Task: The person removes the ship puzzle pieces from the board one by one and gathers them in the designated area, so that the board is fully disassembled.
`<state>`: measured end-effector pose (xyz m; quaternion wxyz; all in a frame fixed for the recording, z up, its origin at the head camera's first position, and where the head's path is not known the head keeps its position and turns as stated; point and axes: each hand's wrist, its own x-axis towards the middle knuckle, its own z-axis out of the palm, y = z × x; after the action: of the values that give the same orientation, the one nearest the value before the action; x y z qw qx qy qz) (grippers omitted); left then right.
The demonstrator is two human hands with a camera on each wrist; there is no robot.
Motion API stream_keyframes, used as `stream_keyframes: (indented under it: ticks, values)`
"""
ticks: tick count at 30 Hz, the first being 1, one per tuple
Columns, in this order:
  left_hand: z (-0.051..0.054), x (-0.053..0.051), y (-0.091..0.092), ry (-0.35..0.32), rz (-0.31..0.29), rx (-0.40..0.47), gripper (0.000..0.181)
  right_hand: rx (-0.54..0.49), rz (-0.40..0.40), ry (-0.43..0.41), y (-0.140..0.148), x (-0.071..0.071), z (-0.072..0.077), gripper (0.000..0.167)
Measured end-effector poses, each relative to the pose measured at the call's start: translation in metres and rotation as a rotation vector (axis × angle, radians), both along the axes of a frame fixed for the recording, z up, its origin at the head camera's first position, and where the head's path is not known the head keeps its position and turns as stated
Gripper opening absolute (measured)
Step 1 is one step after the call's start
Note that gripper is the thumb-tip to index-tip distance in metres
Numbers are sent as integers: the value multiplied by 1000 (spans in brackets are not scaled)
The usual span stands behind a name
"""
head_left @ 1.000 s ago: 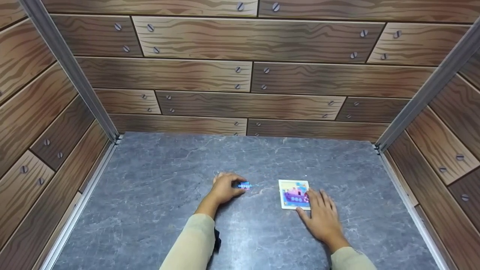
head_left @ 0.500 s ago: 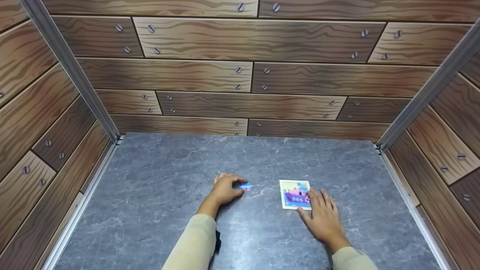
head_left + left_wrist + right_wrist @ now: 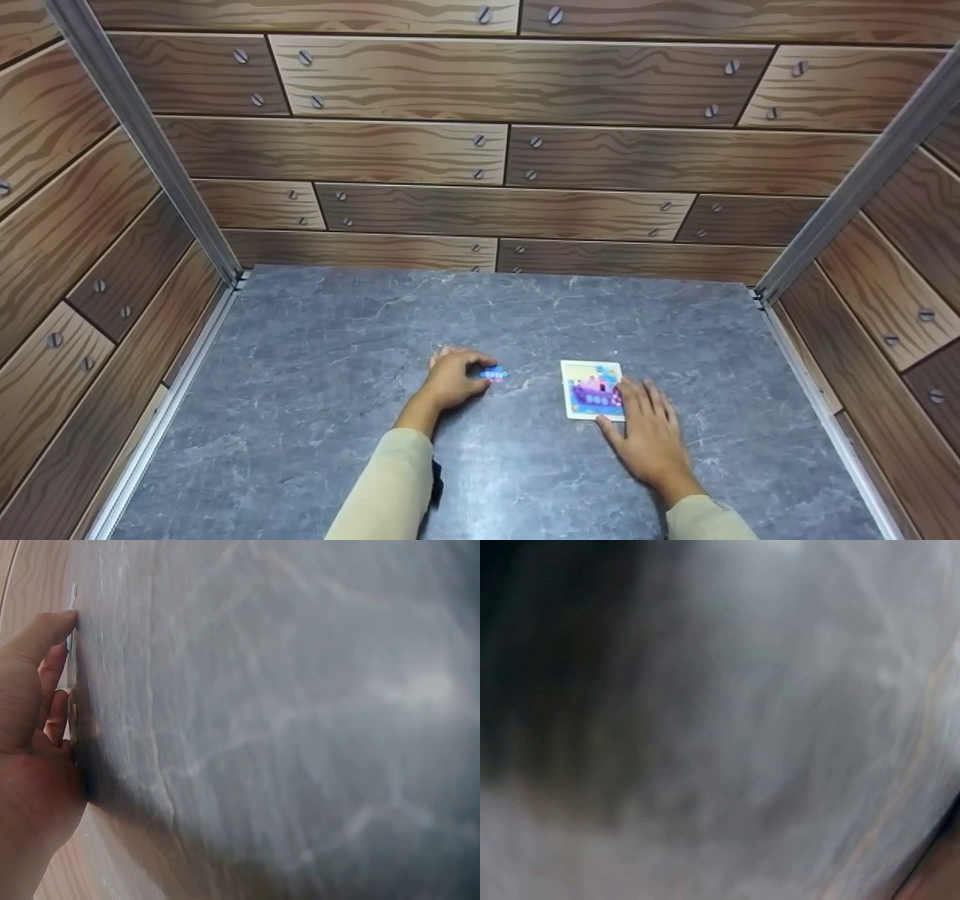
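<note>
- Currently, the small blue piece [image 3: 493, 373], with some pink on its near edge, lies left of the picture board, well apart from it.
- Your left hand [image 3: 450, 381] pinches that piece between thumb and forefinger, other fingers curled.
- Your picture board [image 3: 592, 393], pale-edged with a purple-and-pink boat, lies flat to the right.
- Your right hand [image 3: 648, 439] is unclenched, fingers extended and resting over the board's right edge, which they partly cover.
- Progress, judged: you have the piece in hand and the board steadied; piece and board not yet together. Whether the board lacks any part, you can't tell at this size.
- Beneath all: grey marbled table [image 3: 525, 465].
- Beyond: wood-patterned far wall [image 3: 420, 150]. Your right wrist view is too blurred to help.
</note>
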<state>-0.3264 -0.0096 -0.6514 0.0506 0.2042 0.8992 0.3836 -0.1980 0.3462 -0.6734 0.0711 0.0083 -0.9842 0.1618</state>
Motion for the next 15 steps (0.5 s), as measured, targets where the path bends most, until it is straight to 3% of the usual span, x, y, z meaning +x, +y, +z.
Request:
stream_keyframes:
  ticks: [15]
  values:
    - [-1,-2,-1,-32,5,28,36,-8,2,-13,-1,-1,0,78]
